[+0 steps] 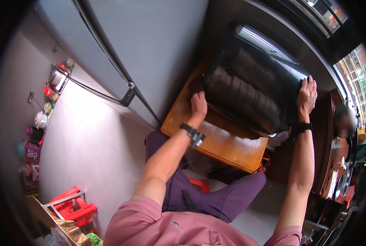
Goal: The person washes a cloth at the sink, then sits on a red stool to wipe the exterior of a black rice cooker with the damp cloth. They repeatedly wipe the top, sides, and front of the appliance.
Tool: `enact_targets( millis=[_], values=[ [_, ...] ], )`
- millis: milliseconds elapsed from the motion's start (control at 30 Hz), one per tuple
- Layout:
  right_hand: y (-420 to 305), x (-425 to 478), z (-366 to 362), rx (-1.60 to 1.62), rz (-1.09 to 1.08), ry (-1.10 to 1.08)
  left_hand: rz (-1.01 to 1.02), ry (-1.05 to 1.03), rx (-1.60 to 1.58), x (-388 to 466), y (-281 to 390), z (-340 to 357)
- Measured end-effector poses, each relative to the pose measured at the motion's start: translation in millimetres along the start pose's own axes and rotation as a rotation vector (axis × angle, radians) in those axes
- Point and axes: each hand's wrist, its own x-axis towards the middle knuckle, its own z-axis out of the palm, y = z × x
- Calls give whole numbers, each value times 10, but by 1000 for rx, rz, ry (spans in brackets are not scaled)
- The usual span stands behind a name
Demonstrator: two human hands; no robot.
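A large black appliance with a glossy, see-through front (247, 80), its exact kind unclear, rests on an orange-brown wooden table (226, 150). Ribbed shapes show dimly through or in its dark surface. My left hand (199, 106) is at its lower left corner, fingers curled, with the fingertips partly hidden in shadow. Against the right edge of the appliance lies my right hand (307, 95), its fingers extended along the side and the thumb out of sight. Dark bands circle both wrists.
A grey refrigerator (146, 43) stands close on the left. Pots and jars (41, 120) line the far left wall. A red plastic stool (75, 206) is at lower left. On the right is a counter (340, 166) with kitchenware. My knees flank the table's near edge.
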Motion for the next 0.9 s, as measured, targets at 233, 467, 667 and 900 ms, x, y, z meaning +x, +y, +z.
enact_targets(
  millis=[233, 467, 667, 900],
  values=[
    [-64, -24, -41, -21, 26, 25, -80, 145, 373, -471, 21, 486],
    [-402, -36, -203, 29, 48, 2, 208, 163, 661, -575, -490, 250],
    [-144, -66, -147, -4, 90, 7, 457, -56, 247, -839, 27, 65],
    [-120, -40, -88, -19, 77, 48, 1060, 40, 208, 278, 1555, -16]
  ],
)
